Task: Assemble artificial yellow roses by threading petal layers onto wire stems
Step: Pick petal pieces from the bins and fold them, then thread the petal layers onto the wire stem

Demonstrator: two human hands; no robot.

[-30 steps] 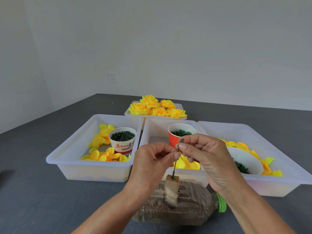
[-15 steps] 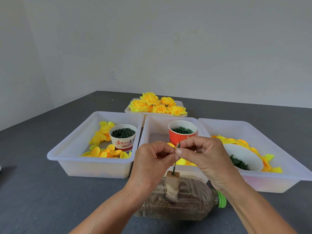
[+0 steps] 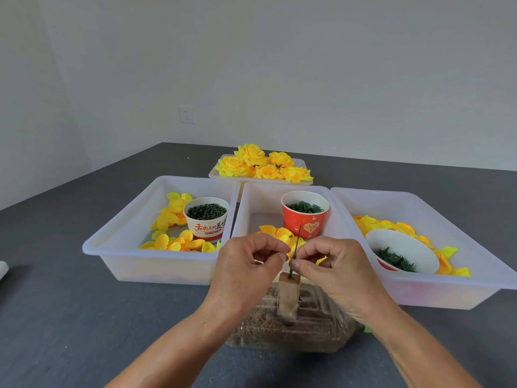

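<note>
A person's two hands meet over a thin green wire stem (image 3: 295, 249) standing upright in a small wooden block (image 3: 288, 296), which rests on a clear plastic bottle (image 3: 313, 329) of brown grit lying on its side. The left hand (image 3: 246, 271) is curled, thumb and forefinger pinched beside the stem; whether it holds anything cannot be made out. The right hand (image 3: 333, 271) pinches the stem, perhaps with a tiny green piece, too small to tell. The wrists hide much of the bottle, only a sliver of its green cap (image 3: 367, 329) showing. Behind stand three white bins: the left bin (image 3: 117, 242) and middle bin (image 3: 263, 197) hold loose yellow petals (image 3: 179, 242) and cups of green fittings, the right bin (image 3: 419, 292) runs off-frame. Finished yellow roses (image 3: 263, 165) fill a far tray. The dark grey tabletop (image 3: 70, 317) lies open at left, below pale walls and a socket (image 3: 186, 114).
</note>
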